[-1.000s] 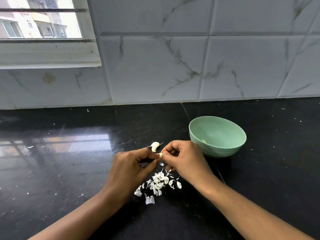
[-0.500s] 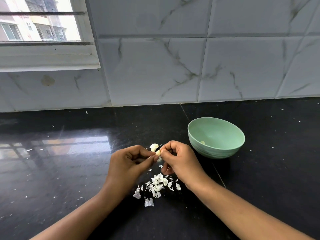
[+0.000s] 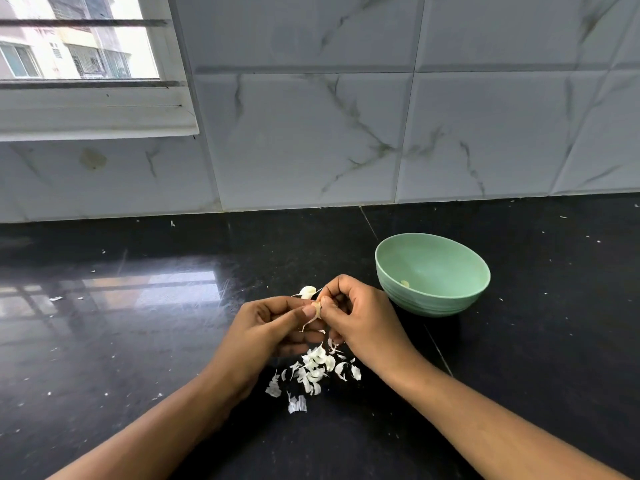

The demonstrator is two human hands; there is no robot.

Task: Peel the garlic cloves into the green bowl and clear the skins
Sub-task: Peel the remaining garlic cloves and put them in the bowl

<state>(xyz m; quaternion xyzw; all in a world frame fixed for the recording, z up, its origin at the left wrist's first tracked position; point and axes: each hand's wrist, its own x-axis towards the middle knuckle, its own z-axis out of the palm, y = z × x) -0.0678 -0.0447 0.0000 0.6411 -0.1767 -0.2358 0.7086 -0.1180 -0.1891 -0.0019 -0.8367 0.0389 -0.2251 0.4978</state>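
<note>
A small garlic clove (image 3: 316, 309) is pinched between the fingertips of my left hand (image 3: 266, 334) and my right hand (image 3: 360, 320), above the black counter (image 3: 138, 341). A thin strip of skin hangs from it. Just behind my fingers another clove (image 3: 307, 292) lies on the counter. Under my hands is a heap of white garlic skins (image 3: 315, 370). The green bowl (image 3: 450, 306) stands to the right of my right hand, with one pale piece of garlic (image 3: 405, 283) inside it.
A marble-patterned tiled wall (image 3: 346, 133) rises behind the counter, with a window (image 3: 79, 64) at the upper left. Tiny skin flecks (image 3: 55, 298) are scattered over the glossy counter.
Both hands stay together on the clove, working at it. A strip of skin now dangles from the clove. The view has shifted slightly.
</note>
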